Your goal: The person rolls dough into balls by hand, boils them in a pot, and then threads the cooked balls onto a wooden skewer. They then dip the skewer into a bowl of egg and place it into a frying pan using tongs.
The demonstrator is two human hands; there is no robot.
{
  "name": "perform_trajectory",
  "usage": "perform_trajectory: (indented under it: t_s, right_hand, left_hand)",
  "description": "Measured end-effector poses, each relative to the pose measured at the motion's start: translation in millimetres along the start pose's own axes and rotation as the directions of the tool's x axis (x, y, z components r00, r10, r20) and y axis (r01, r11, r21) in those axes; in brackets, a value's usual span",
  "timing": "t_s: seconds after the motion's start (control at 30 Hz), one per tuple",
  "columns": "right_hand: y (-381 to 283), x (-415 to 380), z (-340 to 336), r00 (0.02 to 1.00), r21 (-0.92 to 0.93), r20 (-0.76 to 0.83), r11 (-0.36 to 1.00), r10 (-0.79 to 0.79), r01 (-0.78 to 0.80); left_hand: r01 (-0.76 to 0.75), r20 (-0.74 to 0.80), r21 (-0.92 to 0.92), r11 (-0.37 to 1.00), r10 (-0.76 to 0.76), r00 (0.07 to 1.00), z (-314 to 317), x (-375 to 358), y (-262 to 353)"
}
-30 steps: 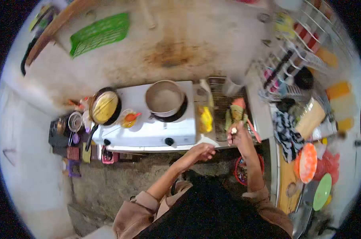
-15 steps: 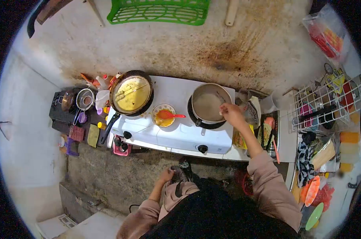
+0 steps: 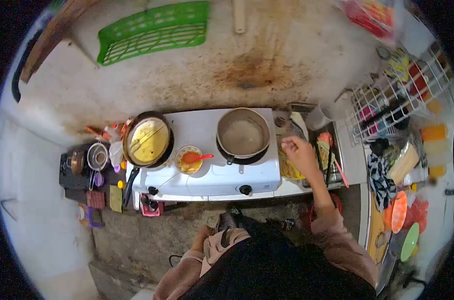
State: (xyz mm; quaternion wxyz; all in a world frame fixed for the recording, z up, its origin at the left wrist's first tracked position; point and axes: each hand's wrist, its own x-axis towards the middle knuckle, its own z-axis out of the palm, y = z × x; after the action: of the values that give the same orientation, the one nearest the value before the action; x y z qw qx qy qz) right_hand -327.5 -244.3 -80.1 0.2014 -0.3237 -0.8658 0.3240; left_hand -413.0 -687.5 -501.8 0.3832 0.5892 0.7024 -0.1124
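Note:
My right hand (image 3: pixel 295 148) is over the counter just right of the pot, its fingers bent together; whether anything is between them is too small to tell. The grey pot (image 3: pixel 243 132) stands on the right burner of the white stove (image 3: pixel 192 118), with cloudy liquid inside. On the left burner a black pan (image 3: pixel 169 142) holds a yellow food with tongs or a similar tool lying on it. Between them sits a patterned bowl (image 3: pixel 189 166) of orange-yellow contents with a red spoon (image 3: pixel 199 157). My left hand (image 3: pixel 205 233) hangs low near my body, its fingers mostly hidden.
A white wire rack (image 3: pixel 389 102) and a tray with utensils (image 3: pixel 332 165) are at the right. A green rack (image 3: pixel 154 32) hangs on the wall. Left of the stove stand a strainer (image 3: pixel 97 156) and several bottles. An orange plate (image 3: pixel 399 212) lies at the lower right.
The view has turned, so the stove appears farther left. My right hand has moved from the pot's right rim to over the counter beside it.

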Motion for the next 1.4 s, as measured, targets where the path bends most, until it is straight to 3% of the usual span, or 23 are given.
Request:
perform_trajectory:
  t_s: [0.17,0.23,0.3,0.37,0.4,0.43,0.5,0.53,0.6,0.63,0.7,0.77,0.8,0.83,0.87,0.9,0.93,1.0,1.1,1.13,1.2,1.27,1.4]
  right_hand:
    - [67,-108,-11,0.976,0.245,0.005,0.946,0.217,-0.211]
    - [85,-152,-16,0.904,0.256,0.173,0.868,0.391,-0.425]
    - [121,-198,-8,0.903,0.336,0.191,0.839,0.384,-0.428]
    - [141,-235,-14,0.923,0.338,0.175,0.860,0.342,-0.383]
    - [136,-244,-32,0.888,0.333,0.230,0.826,0.397,-0.455]
    - [126,-250,-55,0.848,0.330,0.288,0.786,0.444,-0.523]
    - [130,-264,-90,0.889,0.349,0.213,0.818,0.405,-0.457]
    - [133,-271,-110,0.906,0.348,0.183,0.837,0.382,-0.423]
    - [128,-278,-164,0.936,0.328,0.089,0.877,0.342,-0.351]
    - [126,-281,-194,0.949,0.312,0.042,0.898,0.313,-0.310]
    - [121,-293,-260,0.930,0.346,-0.011,0.874,0.367,-0.341]
    - [147,-314,-310,0.919,0.250,-0.213,0.928,0.330,-0.275]
    - [127,-318,-352,0.814,0.033,-0.325,0.865,0.482,-0.500]
    - [159,-322,-379,0.797,0.109,-0.394,0.885,0.457,-0.453]
    - [167,-321,-406,0.644,0.210,-0.566,0.845,0.515,-0.492]
    - [218,-329,-435,0.631,0.019,-0.595,0.794,0.498,-0.608]
    - [257,-332,-455,0.628,-0.226,-0.742,0.795,0.234,-0.563]
    - [320,-324,-489,0.653,-0.371,-0.673,0.606,0.347,-0.704]
    - [356,-300,-496,0.559,-0.320,-0.653,0.483,0.510,-0.815]
    - [360,-295,-499,0.603,-0.370,-0.599,0.486,0.527,-0.792]
    - [366,-285,-496,0.675,-0.453,-0.480,0.500,0.560,-0.738]
    - [407,-283,-485,0.684,-0.537,-0.495,0.430,0.536,-0.726]
    - [390,-279,-477,0.719,-0.666,-0.476,0.326,0.507,-0.671]
  left_hand:
    - [0.054,0.059,-0.043,0.998,-0.051,0.997,-47,22,10]
    - [0.171,0.096,-0.124,0.978,-0.159,0.983,-87,33,25]
    - [0.272,0.113,-0.174,0.947,-0.255,0.960,-130,45,56]
    - [0.277,0.126,-0.156,0.948,-0.259,0.958,-170,62,94]
    - [0.257,0.134,-0.128,0.958,-0.240,0.962,-193,67,121]
    - [0.167,0.122,-0.064,0.984,-0.159,0.980,-210,73,139]
    - [-0.336,0.235,0.083,0.938,0.309,0.921,-237,106,166]
    - [-0.342,0.205,-0.112,0.933,0.359,0.911,-275,101,212]
    - [-0.501,0.119,-0.403,0.766,0.587,0.801,-335,95,300]
    - [-0.636,0.049,-0.480,0.604,0.742,0.668,-360,97,339]
    - [-0.569,0.124,-0.608,0.553,0.774,0.620,-404,91,422]
    - [-0.642,0.037,-0.595,0.484,0.815,0.579,-443,73,501]
    - [-0.672,-0.008,-0.592,0.445,0.830,0.557,-457,65,535]
    - [-0.698,0.003,-0.550,0.458,0.837,0.547,-468,61,564]
    - [-0.722,0.012,-0.509,0.469,0.842,0.539,-477,58,590]
    - [-0.743,0.019,-0.467,0.480,0.845,0.534,-481,56,610]
    - [-0.748,0.021,-0.463,0.476,0.849,0.527,-481,55,627]
    - [-0.761,0.002,-0.455,0.462,0.855,0.518,-482,56,654]
    - [-0.676,-0.012,-0.625,0.389,0.862,0.507,-472,59,662]
    - [-0.683,0.016,-0.627,0.375,0.882,0.471,-473,62,660]
    - [-0.601,-0.002,-0.716,0.356,0.859,0.511,-475,61,659]
    - [-0.573,-0.042,-0.748,0.333,0.839,0.543,-478,64,657]
    - [-0.565,-0.063,-0.773,0.289,0.851,0.521,-485,78,665]
